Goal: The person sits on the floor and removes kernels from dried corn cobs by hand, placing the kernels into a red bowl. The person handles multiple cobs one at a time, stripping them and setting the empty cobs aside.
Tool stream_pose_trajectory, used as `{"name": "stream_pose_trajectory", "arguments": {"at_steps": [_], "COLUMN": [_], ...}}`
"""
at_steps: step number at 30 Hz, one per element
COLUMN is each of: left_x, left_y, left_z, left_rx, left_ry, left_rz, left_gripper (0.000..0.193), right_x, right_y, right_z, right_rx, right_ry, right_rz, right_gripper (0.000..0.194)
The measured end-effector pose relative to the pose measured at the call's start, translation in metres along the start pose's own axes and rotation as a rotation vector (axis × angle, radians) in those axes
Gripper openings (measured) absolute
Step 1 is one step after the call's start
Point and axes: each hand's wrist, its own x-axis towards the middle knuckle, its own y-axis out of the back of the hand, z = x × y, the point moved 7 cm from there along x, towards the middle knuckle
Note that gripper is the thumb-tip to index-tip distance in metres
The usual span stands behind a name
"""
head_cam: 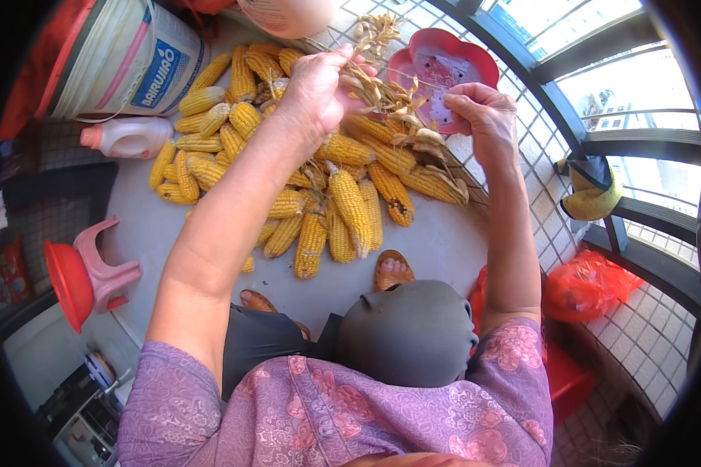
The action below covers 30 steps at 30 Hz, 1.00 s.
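My left hand [321,87] grips a bunch of dried stalks with brown bean pods [380,90] above a heap of corn cobs [347,201]. Out to the right, my right hand [485,114] has thumb and forefinger pinched together at the end of a thin dry stem [412,75] that runs across from the bunch. Husked yellow cobs cover the floor beneath both arms, a few with dark, damaged kernels. Behind the right fingers, a red flower-shaped basin [488,55] rests on the tiled ledge, with dark specks inside. More dried pods [380,28] lie beyond my left hand.
A white bucket [122,58] and a pale plastic bottle [131,138] stand and lie left of the cobs. A pink stool [108,265] is farther left. Window railings [642,137] line the right, with a yellow-and-grey cloth [590,190] and a red plastic bag [587,286].
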Motion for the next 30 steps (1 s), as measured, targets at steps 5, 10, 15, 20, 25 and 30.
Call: {"name": "stream_pose_trajectory", "arguments": {"at_steps": [5, 10, 15, 20, 25, 30], "left_x": [-0.002, -0.006, -0.018, -0.028, -0.032, -0.027], "left_y": [0.008, 0.014, 0.007, -0.001, -0.004, -0.02], "left_z": [-0.005, -0.005, -0.004, 0.003, 0.005, 0.004], "left_rx": [-0.046, -0.018, 0.123, 0.204, 0.2, 0.251], "left_ry": [0.023, -0.019, -0.059, -0.175, -0.132, -0.139], "left_rz": [-0.011, -0.023, -0.082, -0.109, -0.156, -0.309], "left_gripper": [0.014, 0.016, 0.019, 0.019, 0.026, 0.042], "right_x": [0.01, -0.033, -0.06, -0.044, -0.029, -0.02], "right_y": [0.012, -0.014, -0.087, -0.095, -0.084, -0.062], "right_z": [-0.021, -0.056, -0.068, -0.058, -0.041, -0.03], "right_rx": [-1.228, -0.811, -0.77, -0.589, -0.173, 0.369], "right_ry": [0.291, 0.537, 0.762, 0.562, 0.202, -0.04], "right_rz": [0.199, 0.176, -0.043, -0.076, -0.149, -0.119], "right_gripper": [0.019, 0.018, 0.012, 0.019, 0.016, 0.013]}}
